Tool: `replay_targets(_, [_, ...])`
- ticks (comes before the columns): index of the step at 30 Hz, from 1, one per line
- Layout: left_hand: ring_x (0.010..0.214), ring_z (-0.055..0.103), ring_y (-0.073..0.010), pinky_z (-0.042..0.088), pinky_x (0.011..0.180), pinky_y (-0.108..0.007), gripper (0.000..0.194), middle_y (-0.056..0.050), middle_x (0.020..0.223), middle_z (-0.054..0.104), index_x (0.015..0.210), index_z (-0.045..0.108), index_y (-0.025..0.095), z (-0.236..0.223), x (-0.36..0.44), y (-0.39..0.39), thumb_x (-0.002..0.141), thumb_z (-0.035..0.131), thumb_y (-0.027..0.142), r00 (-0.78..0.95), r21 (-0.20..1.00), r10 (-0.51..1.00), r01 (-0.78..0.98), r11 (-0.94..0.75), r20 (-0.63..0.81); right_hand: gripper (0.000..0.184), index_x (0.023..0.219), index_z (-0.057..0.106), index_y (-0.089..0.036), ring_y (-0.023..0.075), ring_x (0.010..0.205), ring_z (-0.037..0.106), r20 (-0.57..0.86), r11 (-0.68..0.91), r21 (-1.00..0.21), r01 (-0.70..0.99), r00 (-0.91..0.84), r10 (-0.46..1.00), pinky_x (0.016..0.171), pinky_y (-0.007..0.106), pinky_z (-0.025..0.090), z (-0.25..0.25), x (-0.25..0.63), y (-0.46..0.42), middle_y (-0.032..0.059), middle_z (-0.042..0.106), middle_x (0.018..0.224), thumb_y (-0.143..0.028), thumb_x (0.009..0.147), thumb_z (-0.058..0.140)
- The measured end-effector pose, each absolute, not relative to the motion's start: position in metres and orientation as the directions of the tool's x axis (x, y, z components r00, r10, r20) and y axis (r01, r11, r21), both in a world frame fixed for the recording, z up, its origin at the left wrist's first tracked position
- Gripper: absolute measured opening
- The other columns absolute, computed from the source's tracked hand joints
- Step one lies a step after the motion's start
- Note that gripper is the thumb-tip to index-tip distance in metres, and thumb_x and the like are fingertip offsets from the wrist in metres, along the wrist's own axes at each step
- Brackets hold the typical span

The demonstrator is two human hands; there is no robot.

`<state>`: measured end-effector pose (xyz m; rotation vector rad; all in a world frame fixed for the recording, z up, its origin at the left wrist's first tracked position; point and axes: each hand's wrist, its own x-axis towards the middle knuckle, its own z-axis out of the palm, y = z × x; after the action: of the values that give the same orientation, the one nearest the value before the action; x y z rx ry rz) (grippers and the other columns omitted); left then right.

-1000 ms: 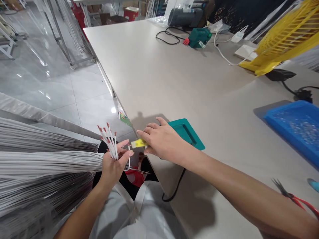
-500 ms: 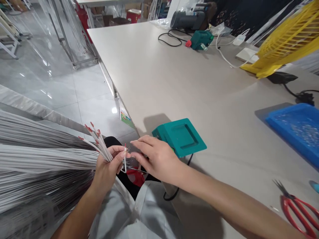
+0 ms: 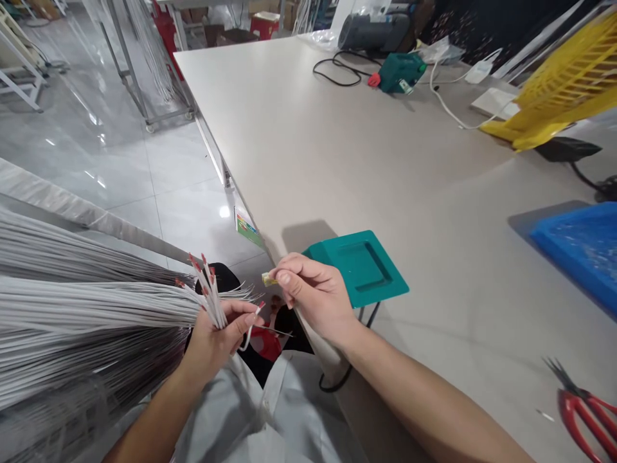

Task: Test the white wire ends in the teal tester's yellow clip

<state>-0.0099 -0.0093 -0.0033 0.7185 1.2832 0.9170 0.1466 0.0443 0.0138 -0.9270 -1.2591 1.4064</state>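
Observation:
My left hand is closed around a small bunch of white wires with red tips pointing up. Its thumb and index finger pinch one separate wire end, also red-tipped, and the white length below it bends in a loop. Above and to the right, my right hand pinches a small yellowish piece whose exact kind I cannot make out. Behind that hand, at the table edge, sits a green metal device with a square recess on top, partly covered by my fingers.
Long bundles of white wire lie to my left. Red-handled scissors, a blue tray and a yellow fan are on the table at right. A green motor unit with black cable stands farther back.
My right hand has drawn back from the left hand's wire tip, and its spread fingers have closed on the small yellowish piece. My left hand has shifted slightly right and down with the wires.

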Motion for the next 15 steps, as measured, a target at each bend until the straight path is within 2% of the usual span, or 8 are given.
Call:
replay_targets(2, [0.039, 0.034, -0.0032, 0.023, 0.036, -0.019, 0.028, -0.003, 0.07, 0.065, 0.087, 0.064, 0.014, -0.002, -0.01, -0.008, 0.066, 0.071, 0.031, -0.002, 0.877, 0.886, -0.146, 0.458, -0.463, 0.013, 0.074, 0.067, -0.018, 0.0078, 0.051, 0.051, 0.123, 0.093, -0.988, -0.125, -0.265, 0.956, 0.045, 0.022, 0.042, 0.018, 0.15, 0.045, 0.0014, 0.06, 0.071, -0.028, 0.079, 0.061])
replay_targets(4, [0.039, 0.034, -0.0039, 0.024, 0.036, -0.019, 0.031, -0.001, 0.064, 0.061, 0.089, 0.065, 0.014, 0.001, -0.008, -0.005, 0.065, 0.072, 0.032, -0.011, 0.892, 0.899, -0.123, 0.434, -0.438, 0.01, 0.076, 0.068, -0.018, 0.0106, 0.061, 0.056, 0.197, 0.198, -0.98, -0.033, -0.347, 0.917, 0.053, 0.023, 0.046, 0.022, 0.15, 0.043, 0.0024, 0.061, 0.071, -0.023, 0.079, 0.059])
replay_targets(7, [0.04, 0.033, -0.0061, 0.028, 0.038, -0.02, 0.027, 0.003, 0.05, 0.05, 0.082, 0.067, 0.014, 0.003, -0.003, -0.002, 0.067, 0.069, 0.036, 0.063, 0.933, 0.936, -0.077, 0.352, -0.347, 0.01, 0.084, 0.068, -0.018, 0.0114, 0.066, 0.056, 0.259, 0.35, -0.931, 0.108, -0.482, 0.837, 0.061, 0.024, 0.046, 0.022, 0.145, 0.037, 0.002, 0.06, 0.07, -0.021, 0.078, 0.06])
replay_targets(9, [0.047, 0.04, -0.0095, 0.036, 0.045, -0.022, 0.022, 0.002, 0.052, 0.049, 0.077, 0.067, 0.014, 0.001, 0.001, -0.002, 0.069, 0.067, 0.035, 0.119, 0.962, 0.957, -0.033, 0.271, -0.265, 0.01, 0.084, 0.067, -0.018, 0.0113, 0.066, 0.055, 0.256, 0.402, -0.897, 0.185, -0.525, 0.812, 0.06, 0.023, 0.044, 0.02, 0.141, 0.034, 0.0018, 0.059, 0.07, -0.023, 0.078, 0.06])
replay_targets(12, [0.065, 0.05, -0.0154, 0.043, 0.061, -0.026, 0.016, -0.001, 0.064, 0.056, 0.079, 0.066, 0.015, -0.002, 0.003, -0.003, 0.072, 0.065, 0.029, 0.171, 0.97, 0.955, 0.007, 0.244, -0.242, 0.014, 0.07, 0.064, -0.017, 0.0116, 0.063, 0.053, 0.249, 0.402, -0.875, 0.271, -0.46, 0.852, 0.058, 0.023, 0.041, 0.015, 0.137, 0.031, 0.0014, 0.057, 0.064, -0.023, 0.08, 0.056])
replay_targets(15, [0.058, 0.047, -0.0126, 0.04, 0.054, -0.023, 0.019, 0.0, 0.059, 0.052, 0.072, 0.062, 0.015, -0.005, -0.002, -0.004, 0.072, 0.065, 0.033, 0.231, 0.956, 0.932, -0.026, 0.293, -0.28, 0.021, 0.061, 0.058, -0.017, 0.0112, 0.059, 0.051, 0.223, 0.328, -0.906, 0.267, -0.358, 0.907, 0.058, 0.024, 0.041, 0.012, 0.137, 0.033, 0.0002, 0.056, 0.058, -0.021, 0.081, 0.053])
